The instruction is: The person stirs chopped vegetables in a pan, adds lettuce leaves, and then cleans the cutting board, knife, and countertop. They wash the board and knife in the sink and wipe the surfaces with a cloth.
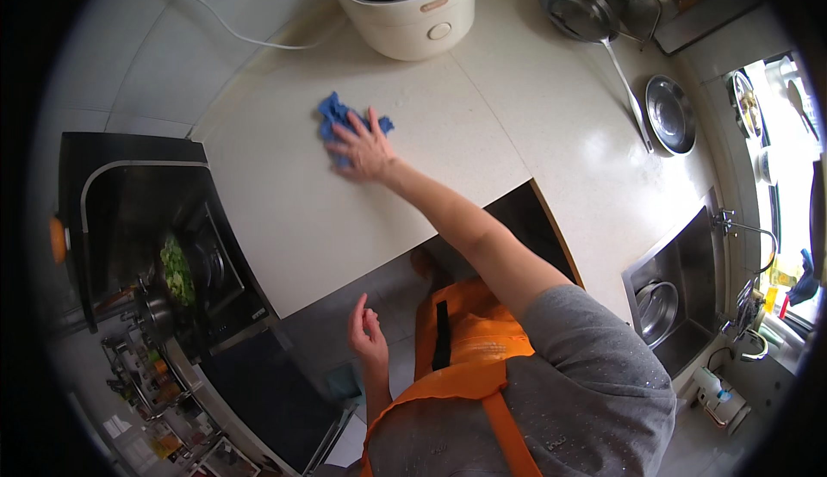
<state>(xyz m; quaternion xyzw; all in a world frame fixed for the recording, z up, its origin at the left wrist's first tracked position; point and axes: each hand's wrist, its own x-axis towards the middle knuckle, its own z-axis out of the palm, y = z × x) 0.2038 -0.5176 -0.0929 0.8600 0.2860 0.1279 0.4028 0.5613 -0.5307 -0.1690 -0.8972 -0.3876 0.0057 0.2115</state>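
A crumpled blue cloth (pixel 337 115) lies on the pale countertop (pixel 278 219), left of centre. On it rests my right hand (pixel 365 149), palm down with the fingers spread, slightly blurred; part of the cloth sticks out beyond the fingertips. Whether the fingers pinch the cloth is not visible. Below the counter's front edge, in front of my orange apron (pixel 478 328), hangs my left hand (pixel 368 335). Its fingers are partly curled, the index finger points up, and nothing shows in it.
A white rice cooker (pixel 413 22) stands at the back with its cable at the left. A black stove (pixel 139 199) with a pan of chopped greens (pixel 176 270) adjoins the counter. Rightward are a steel strainer (pixel 575 9), a ladle (pixel 627 89), a metal dish (pixel 670 115) and a sink (pixel 691 283) holding a pot.
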